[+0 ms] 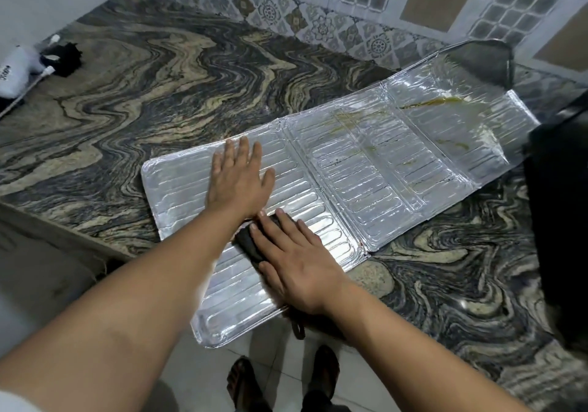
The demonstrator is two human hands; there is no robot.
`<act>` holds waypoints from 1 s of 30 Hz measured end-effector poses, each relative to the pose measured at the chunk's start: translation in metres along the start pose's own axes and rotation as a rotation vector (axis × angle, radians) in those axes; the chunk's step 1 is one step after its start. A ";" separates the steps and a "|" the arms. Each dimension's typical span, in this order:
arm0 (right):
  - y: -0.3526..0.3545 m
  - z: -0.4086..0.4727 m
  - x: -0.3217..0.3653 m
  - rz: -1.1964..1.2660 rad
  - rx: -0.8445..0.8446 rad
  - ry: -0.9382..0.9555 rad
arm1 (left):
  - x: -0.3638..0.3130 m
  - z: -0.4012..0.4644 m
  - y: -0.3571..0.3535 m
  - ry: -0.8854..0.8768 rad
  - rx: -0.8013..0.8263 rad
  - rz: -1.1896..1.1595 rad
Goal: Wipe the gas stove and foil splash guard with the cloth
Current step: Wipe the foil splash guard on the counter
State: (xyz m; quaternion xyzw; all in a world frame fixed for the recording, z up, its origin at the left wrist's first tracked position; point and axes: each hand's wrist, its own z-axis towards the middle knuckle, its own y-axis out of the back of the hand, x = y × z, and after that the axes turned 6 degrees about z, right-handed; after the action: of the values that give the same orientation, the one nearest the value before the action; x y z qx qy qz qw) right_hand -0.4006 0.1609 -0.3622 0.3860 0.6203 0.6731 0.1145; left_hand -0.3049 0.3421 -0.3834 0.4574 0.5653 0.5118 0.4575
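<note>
The silver foil splash guard lies unfolded flat on the marbled counter, its near end hanging over the counter's front edge. Yellow-brown smears mark its far right panels. My left hand presses flat on the near left panel, fingers spread, holding nothing. My right hand lies palm down on a dark cloth, pressing it against the foil just below my left wrist. Most of the cloth is hidden under the hand. The black gas stove shows only as a dark edge at the far right.
The marbled stone counter stretches left and back to a patterned tile wall. A white bag and a small black object sit at the far left. A dark curved piece stands behind the foil. My sandalled feet are below.
</note>
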 end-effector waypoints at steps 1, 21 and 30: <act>0.003 0.001 -0.003 0.005 0.026 0.004 | 0.000 0.000 0.000 0.002 -0.008 0.005; 0.033 0.013 -0.068 -0.029 0.041 -0.182 | -0.002 -0.001 0.000 0.028 0.003 0.020; 0.056 0.037 -0.120 -0.024 0.024 -0.260 | -0.004 0.001 0.005 0.049 0.044 -0.025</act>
State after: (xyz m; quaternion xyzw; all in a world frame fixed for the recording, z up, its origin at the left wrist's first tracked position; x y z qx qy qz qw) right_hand -0.2766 0.1013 -0.3585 0.4637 0.6127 0.6088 0.1973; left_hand -0.3030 0.3384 -0.3783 0.4475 0.5930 0.5047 0.4397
